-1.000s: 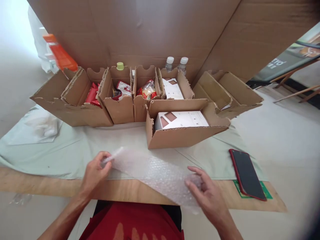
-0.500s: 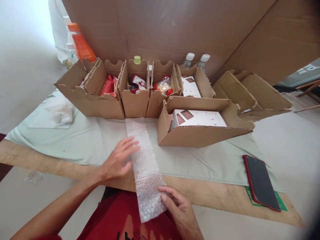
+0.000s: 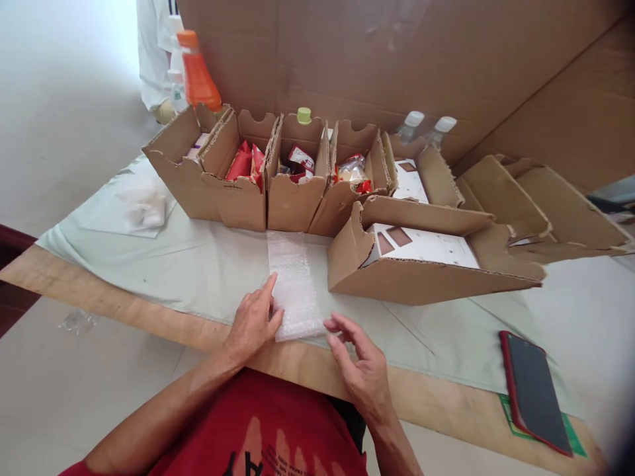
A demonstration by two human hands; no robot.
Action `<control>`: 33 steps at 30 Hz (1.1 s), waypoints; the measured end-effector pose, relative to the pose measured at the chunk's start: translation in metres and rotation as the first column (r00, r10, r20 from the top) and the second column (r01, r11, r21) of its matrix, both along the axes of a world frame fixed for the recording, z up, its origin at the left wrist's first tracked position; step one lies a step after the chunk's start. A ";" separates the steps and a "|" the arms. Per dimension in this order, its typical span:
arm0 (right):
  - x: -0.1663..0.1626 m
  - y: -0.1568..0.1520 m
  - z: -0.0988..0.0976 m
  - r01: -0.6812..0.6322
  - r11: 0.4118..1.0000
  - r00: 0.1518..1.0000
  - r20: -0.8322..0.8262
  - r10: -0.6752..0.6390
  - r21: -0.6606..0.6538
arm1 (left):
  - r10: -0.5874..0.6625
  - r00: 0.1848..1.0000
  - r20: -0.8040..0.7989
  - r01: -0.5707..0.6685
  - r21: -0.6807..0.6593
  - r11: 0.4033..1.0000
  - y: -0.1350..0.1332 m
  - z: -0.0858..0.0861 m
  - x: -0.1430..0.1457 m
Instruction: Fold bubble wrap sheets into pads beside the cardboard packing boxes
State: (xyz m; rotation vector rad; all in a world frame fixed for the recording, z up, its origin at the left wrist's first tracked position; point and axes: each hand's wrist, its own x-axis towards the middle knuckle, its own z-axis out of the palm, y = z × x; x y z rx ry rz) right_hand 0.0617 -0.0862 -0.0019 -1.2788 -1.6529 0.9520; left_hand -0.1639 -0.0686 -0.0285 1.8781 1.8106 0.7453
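Note:
A strip of bubble wrap lies flat on the cloth in front of the boxes, its near end doubled back at the table's front edge. My left hand rests along its left side, fingers stretched out and open, the index finger and thumb touching the wrap. At the near right corner, my right hand has the wrap's edge between thumb and fingertips. Behind the strip stands a cardboard box holding red and white packets. To its right, another cardboard box contains a white carton.
More cardboard bins line the back, with red packets in one. Bottles stand behind, including an orange bottle. A red-cased phone lies at the right. Crumpled white plastic sits at the left. A person's sleeve shows at the back.
The near end of the bubble wrap, which hung over the table edge, is now folded back onto the strip. My right hand has moved up and away with it; the view has shifted.

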 end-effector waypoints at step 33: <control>-0.022 0.023 -0.008 -0.432 0.857 0.830 0.496 0.256 0.281 | -0.161 0.986 -0.042 0.167 0.286 0.944 -0.047 0.014 -0.021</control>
